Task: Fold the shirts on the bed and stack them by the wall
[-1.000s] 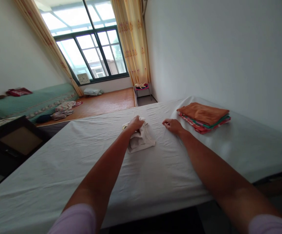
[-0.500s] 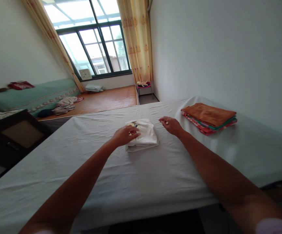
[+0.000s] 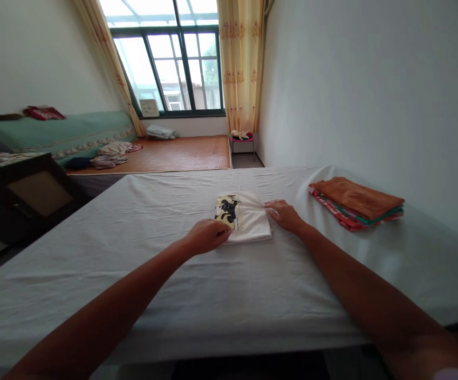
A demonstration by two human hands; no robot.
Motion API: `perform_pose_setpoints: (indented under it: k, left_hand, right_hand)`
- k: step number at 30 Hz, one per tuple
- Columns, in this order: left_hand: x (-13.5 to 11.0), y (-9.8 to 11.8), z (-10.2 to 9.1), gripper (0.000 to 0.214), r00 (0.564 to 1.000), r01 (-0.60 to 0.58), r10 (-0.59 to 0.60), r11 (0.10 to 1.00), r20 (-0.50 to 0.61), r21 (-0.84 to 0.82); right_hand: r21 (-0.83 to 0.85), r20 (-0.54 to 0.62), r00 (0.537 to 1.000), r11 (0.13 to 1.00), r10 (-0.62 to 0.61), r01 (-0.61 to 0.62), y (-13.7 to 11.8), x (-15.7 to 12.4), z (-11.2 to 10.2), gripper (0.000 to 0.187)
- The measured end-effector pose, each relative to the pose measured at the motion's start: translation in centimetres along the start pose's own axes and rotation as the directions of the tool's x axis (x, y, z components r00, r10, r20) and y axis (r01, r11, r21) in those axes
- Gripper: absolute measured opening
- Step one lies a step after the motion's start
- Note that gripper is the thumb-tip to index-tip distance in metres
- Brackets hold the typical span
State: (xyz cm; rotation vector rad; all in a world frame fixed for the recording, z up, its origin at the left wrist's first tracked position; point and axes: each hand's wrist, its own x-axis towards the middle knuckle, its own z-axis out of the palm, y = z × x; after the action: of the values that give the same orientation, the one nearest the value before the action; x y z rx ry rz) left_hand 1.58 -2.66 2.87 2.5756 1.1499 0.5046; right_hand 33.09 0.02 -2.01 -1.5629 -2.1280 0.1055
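A folded white T-shirt (image 3: 252,221) with a yellow and black printed picture lies flat on the pale bed sheet (image 3: 213,306). At its near left corner, my left hand (image 3: 208,236) has its fingers closed on the fabric, hiding that corner. My right hand (image 3: 284,214) rests by the shirt's right edge, fingers stretched out and the tips touching the cloth there. To the right of that hand sits a stack of folded clothes (image 3: 357,200), with an orange-brown piece on top and green and red ones beneath.
A white wall (image 3: 363,89) runs along the right side. Beyond the sheet is a second bed with a brown mat (image 3: 189,153) and some crumpled clothes (image 3: 112,153). A dark cabinet (image 3: 26,195) stands at left, and a small stool (image 3: 243,139) is near the curtain.
My left hand has closed at the shirt's near left corner, uncovering the print. My right hand has come to the shirt's right edge. The view has shifted slightly.
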Motion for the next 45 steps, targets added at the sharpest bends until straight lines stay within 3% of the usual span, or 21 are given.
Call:
perform_pose_setpoints:
  k: [2,4,6,8,11,15,19,21,23,25,27,29,31,33,36,41,43,45]
  left_hand:
    - [0.6,-0.4,1.0,0.032,0.994,-0.090,0.092,0.995,-0.065,0.044]
    - [0.7,-0.9,2.5,0.040,0.973,-0.230,0.231,0.971,-0.013,0.072]
    - [0.4,-1.4,3.9,0.054,0.948,-0.314,0.308,0.946,0.074,0.081]
    - [-0.1,-1.8,4.8,0.062,0.931,-0.350,0.337,0.933,0.143,0.082]
    - [-0.7,-2.3,5.1,0.059,0.904,-0.395,0.377,0.917,0.201,0.052]
    - [-0.9,-2.5,4.7,0.059,0.898,-0.398,0.385,0.917,0.215,0.022]
    - [-0.9,-2.4,4.5,0.060,0.894,-0.408,0.401,0.913,0.203,-0.003]
    - [-1.0,-2.4,4.5,0.059,0.884,-0.425,0.417,0.905,0.210,-0.011]
    - [-1.0,-2.4,4.3,0.058,0.875,-0.440,0.431,0.898,0.220,-0.011]
    - [-1.0,-2.4,4.2,0.057,0.869,-0.451,0.441,0.893,0.223,-0.008]
    - [-1.0,-2.4,4.1,0.054,0.864,-0.463,0.454,0.886,0.218,-0.010]
    - [-1.1,-2.5,4.0,0.053,0.858,-0.476,0.468,0.879,0.214,-0.015]
    - [-1.2,-2.5,4.1,0.053,0.854,-0.482,0.475,0.876,0.213,-0.019]
    - [-1.3,-2.6,4.2,0.053,0.855,-0.482,0.476,0.876,0.207,-0.020]
    - [-1.3,-2.8,4.6,0.053,0.855,-0.490,0.484,0.872,0.186,-0.016]
    - [-1.0,-3.1,5.1,0.052,0.857,-0.496,0.489,0.868,0.161,0.003]
    - [-1.0,-3.1,5.2,0.052,0.859,-0.496,0.488,0.869,0.156,0.008]
    - [-1.0,-3.2,5.3,0.052,0.857,-0.499,0.492,0.867,0.152,0.011]
  right_hand:
    - [0.025,-0.111,0.992,0.998,-0.058,0.061,-2.1,0.7,-0.4,0.036]
    - [0.035,-0.102,0.976,0.980,-0.194,0.198,-4.5,1.6,0.0,0.040]
    - [0.024,0.019,0.952,0.952,-0.304,0.304,-6.5,2.7,1.2,0.043]
    - [0.007,0.180,0.929,0.945,-0.324,0.328,-7.4,4.0,2.9,0.045]
    - [-0.013,0.316,0.909,0.957,-0.272,0.291,-6.8,6.1,5.1,0.049]
    - [-0.060,0.239,0.943,0.966,-0.230,0.251,-4.1,8.7,6.6,0.049]
    - [-0.197,0.256,0.966,0.975,-0.045,0.098,-2.0,10.6,6.6,0.052]
    - [-0.275,0.272,0.959,0.961,0.079,-0.001,-2.2,11.3,6.4,0.054]
    - [-0.318,0.275,0.956,0.948,0.106,-0.014,-3.5,11.7,6.5,0.055]
    - [-0.278,0.307,0.951,0.953,-0.026,0.116,-5.5,11.7,6.9,0.055]
    - [-0.178,0.336,0.917,0.942,-0.213,0.284,-7.2,11.4,7.6,0.055]
    - [-0.134,0.333,0.906,0.938,-0.260,0.319,-7.9,10.8,8.0,0.054]
    - [-0.188,0.296,0.947,0.964,-0.127,0.188,-7.5,10.1,8.0,0.056]
    - [-0.258,0.208,0.974,0.966,0.088,-0.031,-6.2,9.2,7.6,0.058]
    - [-0.234,0.086,0.946,0.929,0.312,-0.285,-4.5,7.3,6.5,0.061]
    - [0.124,0.040,0.947,0.939,0.318,-0.321,-4.8,4.2,4.8,0.066]
    - [0.309,0.044,0.923,0.874,0.381,-0.375,-5.5,3.6,4.2,0.073]
    - [0.497,0.097,0.876,0.740,0.472,-0.454,-6.1,3.1,3.4,0.072]
